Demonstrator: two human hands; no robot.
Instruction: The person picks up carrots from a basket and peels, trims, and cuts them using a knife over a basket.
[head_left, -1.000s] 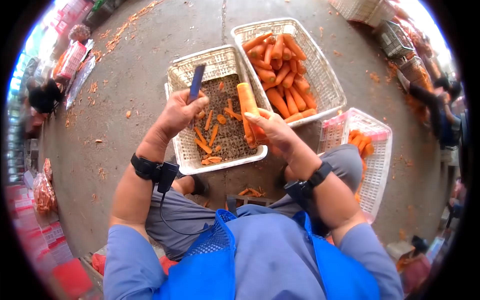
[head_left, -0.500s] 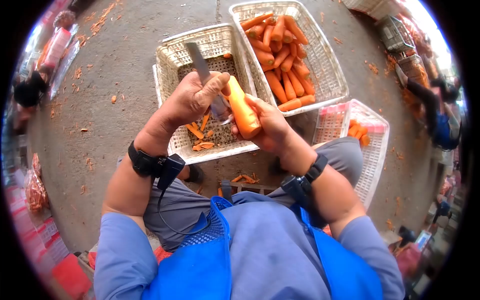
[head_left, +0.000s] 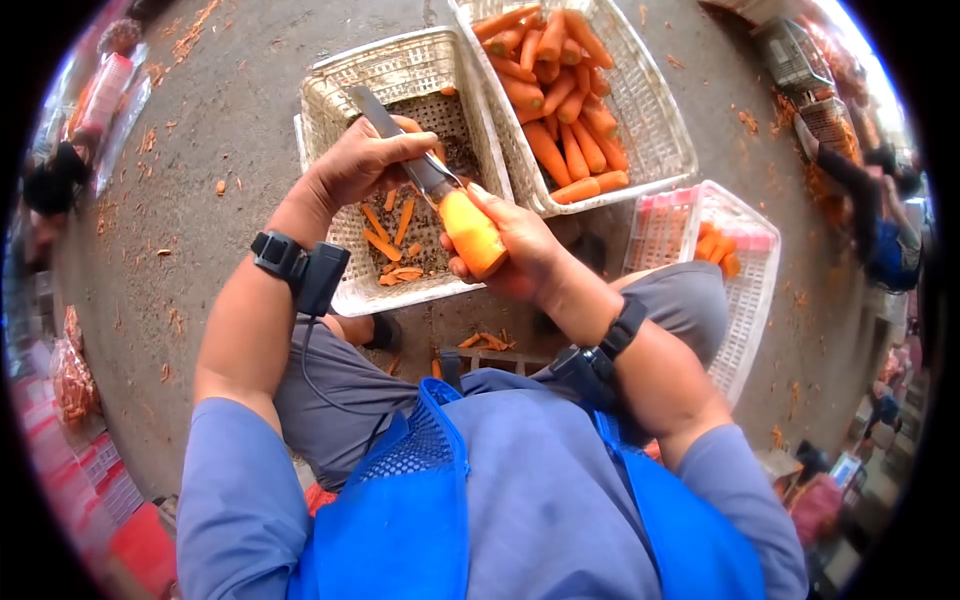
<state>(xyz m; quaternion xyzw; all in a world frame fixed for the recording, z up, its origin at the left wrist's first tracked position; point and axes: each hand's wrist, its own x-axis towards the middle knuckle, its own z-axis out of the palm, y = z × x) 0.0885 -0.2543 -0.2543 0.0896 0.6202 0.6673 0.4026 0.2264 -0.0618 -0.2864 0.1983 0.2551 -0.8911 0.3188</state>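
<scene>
My left hand (head_left: 362, 162) is closed around a long, flat metal peeler (head_left: 372, 110), its handle pointing up and to the left. The peeler's working end meets the upper end of a thick, peeled-looking carrot (head_left: 468, 238). My right hand (head_left: 525, 243) grips this carrot from the right, its fingers wrapped underneath. Both hands are over the near part of a white plastic basket (head_left: 430, 292), where orange peel strips (head_left: 380, 245) lie on the dark, perforated bottom.
A second white basket (head_left: 655, 115) at the upper right holds many whole carrots (head_left: 570, 105). By my right knee stands another basket (head_left: 750, 305) with some carrot pieces (head_left: 718, 248). Peel scraps lie on the concrete floor (head_left: 240, 120). Another person (head_left: 885, 240) is at the far right.
My left hand has moved slightly left and up, bringing the peeler from alongside the carrot to its upper end. The carrot and my right hand have shifted a little left.
</scene>
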